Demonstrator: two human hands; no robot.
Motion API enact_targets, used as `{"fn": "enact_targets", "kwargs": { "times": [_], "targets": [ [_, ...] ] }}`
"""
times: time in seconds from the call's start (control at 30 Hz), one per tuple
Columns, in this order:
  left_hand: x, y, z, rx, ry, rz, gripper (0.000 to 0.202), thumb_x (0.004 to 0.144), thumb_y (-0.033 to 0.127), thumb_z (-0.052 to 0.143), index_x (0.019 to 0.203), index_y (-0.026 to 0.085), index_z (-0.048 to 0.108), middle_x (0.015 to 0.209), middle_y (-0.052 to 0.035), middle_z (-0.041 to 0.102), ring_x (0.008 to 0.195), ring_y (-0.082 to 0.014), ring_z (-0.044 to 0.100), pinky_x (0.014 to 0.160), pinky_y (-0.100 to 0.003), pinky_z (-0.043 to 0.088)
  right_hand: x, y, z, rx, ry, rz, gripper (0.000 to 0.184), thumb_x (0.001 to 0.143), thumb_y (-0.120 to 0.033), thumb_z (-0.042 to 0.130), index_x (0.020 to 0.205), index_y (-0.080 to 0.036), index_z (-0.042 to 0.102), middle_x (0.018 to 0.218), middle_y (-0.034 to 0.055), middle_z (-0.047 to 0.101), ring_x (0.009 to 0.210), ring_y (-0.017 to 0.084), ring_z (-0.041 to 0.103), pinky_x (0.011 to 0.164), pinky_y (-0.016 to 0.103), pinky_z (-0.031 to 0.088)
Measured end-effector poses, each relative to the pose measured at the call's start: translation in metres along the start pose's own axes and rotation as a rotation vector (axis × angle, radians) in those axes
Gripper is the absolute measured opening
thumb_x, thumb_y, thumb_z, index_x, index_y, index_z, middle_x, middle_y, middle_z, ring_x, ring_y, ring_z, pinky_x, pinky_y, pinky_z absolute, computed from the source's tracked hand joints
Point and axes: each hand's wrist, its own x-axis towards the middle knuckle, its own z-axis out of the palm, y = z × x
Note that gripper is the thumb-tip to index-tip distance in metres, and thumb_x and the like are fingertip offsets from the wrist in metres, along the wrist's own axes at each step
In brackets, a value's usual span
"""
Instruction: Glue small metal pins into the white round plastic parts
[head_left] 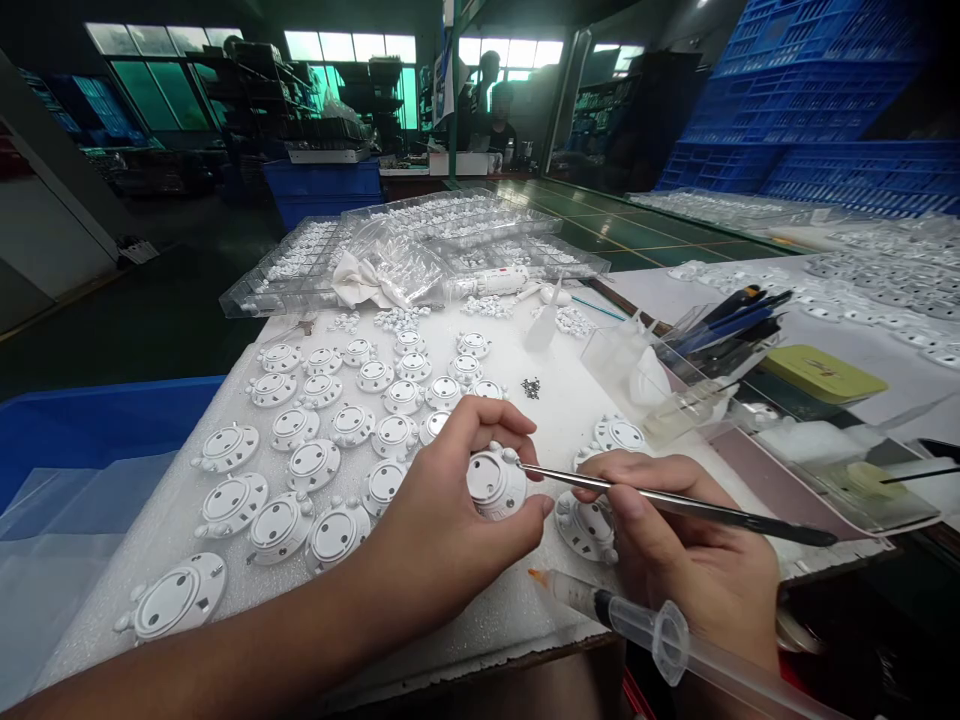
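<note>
My left hand [457,500] is closed round a white round plastic part [495,482] with small knobs at its rim, thumb and fingers gripping its edge. In my right hand [682,540] is a pair of metal tweezers [652,492], pinched like a pen, with the tips at the upper right rim of that part. Whether the tips hold anything is too small to tell. A clear syringe [637,615] with an orange tip lies below my right hand. Similar white round parts [336,535] stand in rows left of my left hand, and others [585,525] lie partly behind my right hand.
Clear compartment trays [300,255] of small white pieces stand at the back of the white foam sheet [510,630]. Tiny dark pieces [531,387] lie mid-sheet. On the right are a tool holder [690,350] and yellow-green box [821,373]. A blue bin [90,420] stands left.
</note>
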Motion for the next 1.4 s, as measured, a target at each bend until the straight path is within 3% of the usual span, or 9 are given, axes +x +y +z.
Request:
{"fn": "enact_targets", "kwargs": {
  "times": [0.43, 0.57, 0.73, 0.77, 0.83, 0.93, 1.03, 1.2, 1.4],
  "targets": [
    [0.003, 0.004, -0.001, 0.004, 0.019, -0.037, 0.036, 0.077, 0.014, 0.068, 0.103, 0.026, 0.046, 0.095, 0.0063, 0.061, 0.093, -0.0143, 0.054, 0.081, -0.026, 0.036, 0.000, 0.003, -0.002, 0.025, -0.001, -0.051, 0.012, 0.087, -0.015, 0.064, 0.091, -0.026, 0.066, 0.089, 0.0006, 0.066, 0.087, 0.011, 0.065, 0.075, 0.019, 0.055],
    [0.003, 0.007, -0.002, 0.019, 0.019, -0.093, 0.037, 0.076, 0.017, 0.069, 0.104, 0.027, 0.047, 0.097, 0.0071, 0.060, 0.072, -0.0106, 0.049, 0.064, -0.024, 0.036, -0.001, 0.008, -0.004, -0.029, 0.090, -0.025, 0.006, 0.086, -0.021, 0.066, 0.091, -0.024, 0.066, 0.091, 0.0013, 0.067, 0.081, 0.012, 0.066, 0.074, 0.020, 0.055],
    [0.004, 0.009, -0.003, -0.029, 0.037, -0.157, 0.034, 0.079, 0.026, 0.069, 0.106, 0.029, 0.048, 0.102, 0.0079, 0.061, 0.049, -0.0055, 0.034, 0.052, -0.024, 0.033, 0.001, 0.009, -0.004, -0.055, 0.149, -0.041, 0.007, 0.083, -0.023, 0.069, 0.090, -0.025, 0.067, 0.092, -0.0002, 0.067, 0.088, 0.011, 0.065, 0.079, 0.019, 0.053],
    [0.005, 0.008, -0.004, -0.045, 0.065, -0.154, 0.032, 0.081, 0.028, 0.068, 0.106, 0.029, 0.049, 0.101, 0.0073, 0.061, 0.053, -0.0065, 0.039, 0.053, -0.024, 0.033, 0.002, 0.008, -0.004, -0.046, 0.170, -0.046, 0.007, 0.083, -0.024, 0.070, 0.089, -0.025, 0.067, 0.092, -0.0004, 0.067, 0.088, 0.011, 0.065, 0.080, 0.019, 0.053],
    [0.008, 0.005, -0.006, -0.078, 0.128, -0.133, 0.025, 0.084, 0.032, 0.066, 0.104, 0.029, 0.051, 0.102, 0.0052, 0.062, 0.076, -0.0112, 0.054, 0.062, -0.024, 0.036, 0.003, 0.006, -0.003, -0.002, 0.214, -0.039, 0.007, 0.082, -0.025, 0.070, 0.089, -0.025, 0.069, 0.091, -0.0008, 0.067, 0.083, 0.010, 0.065, 0.078, 0.019, 0.054],
    [0.012, -0.001, -0.010, -0.159, 0.177, -0.136, 0.020, 0.086, 0.034, 0.066, 0.101, 0.029, 0.055, 0.103, 0.0039, 0.062, 0.111, -0.0164, 0.050, 0.078, -0.024, 0.036, 0.003, 0.002, -0.002, 0.072, 0.267, 0.007, 0.009, 0.080, -0.028, 0.073, 0.089, -0.026, 0.071, 0.086, -0.0004, 0.069, 0.074, 0.010, 0.066, 0.070, 0.020, 0.054],
    [0.014, -0.006, -0.010, -0.242, 0.176, -0.157, 0.020, 0.085, 0.032, 0.068, 0.101, 0.029, 0.057, 0.103, 0.0043, 0.061, 0.105, -0.0153, 0.051, 0.080, -0.025, 0.035, 0.002, -0.001, -0.003, 0.073, 0.323, 0.035, 0.014, 0.076, -0.030, 0.077, 0.088, -0.025, 0.073, 0.079, 0.0005, 0.069, 0.071, 0.011, 0.066, 0.066, 0.021, 0.053],
    [0.013, -0.002, -0.010, -0.353, 0.213, -0.133, 0.020, 0.084, 0.029, 0.068, 0.101, 0.026, 0.058, 0.096, 0.0036, 0.056, 0.082, -0.0098, 0.048, 0.075, -0.023, 0.037, 0.008, -0.003, -0.014, -0.171, 0.361, -0.027, 0.022, 0.076, -0.034, 0.076, 0.096, -0.024, 0.073, 0.088, 0.0022, 0.071, 0.079, 0.016, 0.067, 0.072, 0.028, 0.053],
    [0.013, 0.000, -0.009, -0.457, 0.237, -0.193, 0.023, 0.083, 0.030, 0.069, 0.102, 0.023, 0.057, 0.083, 0.0044, 0.050, 0.071, -0.0085, 0.043, 0.074, -0.025, 0.037, 0.031, -0.001, -0.021, -0.789, 0.050, -0.269, 0.014, 0.087, -0.030, 0.065, 0.097, -0.022, 0.070, 0.097, 0.0022, 0.072, 0.090, 0.018, 0.067, 0.081, 0.030, 0.052]
  ]
}}
